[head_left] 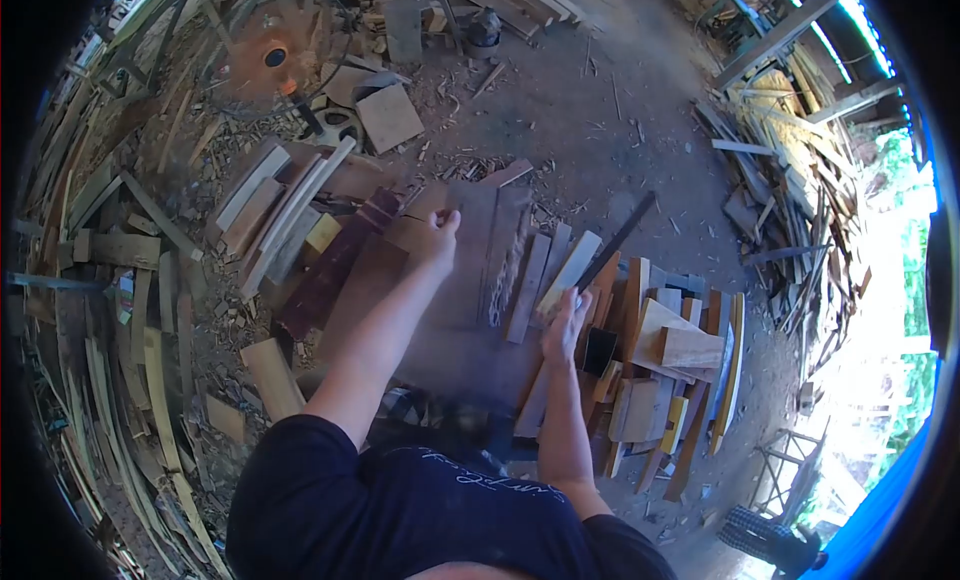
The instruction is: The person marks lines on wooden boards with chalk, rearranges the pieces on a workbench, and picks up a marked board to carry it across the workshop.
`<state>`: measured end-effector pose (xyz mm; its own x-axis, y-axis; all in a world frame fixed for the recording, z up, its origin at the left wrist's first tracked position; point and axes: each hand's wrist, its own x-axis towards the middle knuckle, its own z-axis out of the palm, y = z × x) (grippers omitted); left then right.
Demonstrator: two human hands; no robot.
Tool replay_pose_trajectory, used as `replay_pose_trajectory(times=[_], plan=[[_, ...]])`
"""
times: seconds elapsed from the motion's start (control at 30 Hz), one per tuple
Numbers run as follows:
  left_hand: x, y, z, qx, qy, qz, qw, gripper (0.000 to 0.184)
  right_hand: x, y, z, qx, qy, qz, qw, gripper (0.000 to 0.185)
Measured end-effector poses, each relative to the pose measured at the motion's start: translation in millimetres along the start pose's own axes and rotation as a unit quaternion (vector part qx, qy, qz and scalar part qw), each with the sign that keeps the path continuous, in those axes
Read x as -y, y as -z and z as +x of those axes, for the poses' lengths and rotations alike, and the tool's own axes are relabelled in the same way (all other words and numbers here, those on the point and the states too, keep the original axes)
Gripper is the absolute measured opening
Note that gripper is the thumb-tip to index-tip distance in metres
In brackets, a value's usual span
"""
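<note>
My left hand (437, 242) is raised over the middle of the wooden worktable (465, 330), its fingers curled into a pinch. Anything between those fingertips is too small to make out. Off to the right, my right hand (566, 330) is closed around the near end of a long, dark, narrow strip (622, 238), which slants up and away from me. Whether the strip is wood or metal I cannot tell. Just beside that hand lies a pale board (570, 272). A dark reddish plank (345, 260) lies left of my left forearm.
Stacked wood offcuts (660, 370) crowd the right side, and more boards (275, 215) lean at the left. A round fan (275, 58) stands at the far left. Scrap wood piles (790, 190) line the right edge; shavings litter the dirt floor (640, 110).
</note>
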<state>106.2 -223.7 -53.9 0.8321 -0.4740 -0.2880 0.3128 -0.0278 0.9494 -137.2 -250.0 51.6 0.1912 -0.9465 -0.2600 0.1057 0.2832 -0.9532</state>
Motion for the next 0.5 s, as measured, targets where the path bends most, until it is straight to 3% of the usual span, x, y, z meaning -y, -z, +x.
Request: replay_pose_trajectory(times=[0.07,0.13,0.2,0.33,0.43,0.47,0.5], plan=[[17.3,-16.3,30.8,-0.075,-0.037,0.052,0.995,0.031,-11.5,19.2,-10.5,-0.003,-0.066,-0.085,0.994,0.03],[23.3,-32.6,55.2,-0.137,-0.069,0.147,0.977,0.033,-21.0,27.2,-19.5,-0.013,-0.073,-0.124,0.99,0.032],[8.3,-45.6,61.0,-0.135,-0.033,0.229,0.964,0.034,-28.4,31.1,-27.1,0.037,-0.075,-0.205,0.975,0.033],[-13.1,-68.4,54.9,-0.173,0.033,0.41,0.895,0.036,-41.0,9.8,-32.8,0.058,0.023,-0.346,0.936,0.03],[-13.4,-69.9,54.6,-0.163,0.073,0.421,0.89,0.033,-34.3,-10.6,-32.4,0.092,0.02,-0.376,0.922,0.03],[-9.0,-69.4,55.0,-0.163,0.076,0.42,0.889,0.033,-37.6,-14.2,-30.5,0.11,0.03,-0.403,0.908,0.031],[4.5,-66.6,58.7,-0.172,0.001,0.41,0.896,0.035,-44.5,-17.1,-27.6,0.117,0.07,-0.414,0.9,0.027]])
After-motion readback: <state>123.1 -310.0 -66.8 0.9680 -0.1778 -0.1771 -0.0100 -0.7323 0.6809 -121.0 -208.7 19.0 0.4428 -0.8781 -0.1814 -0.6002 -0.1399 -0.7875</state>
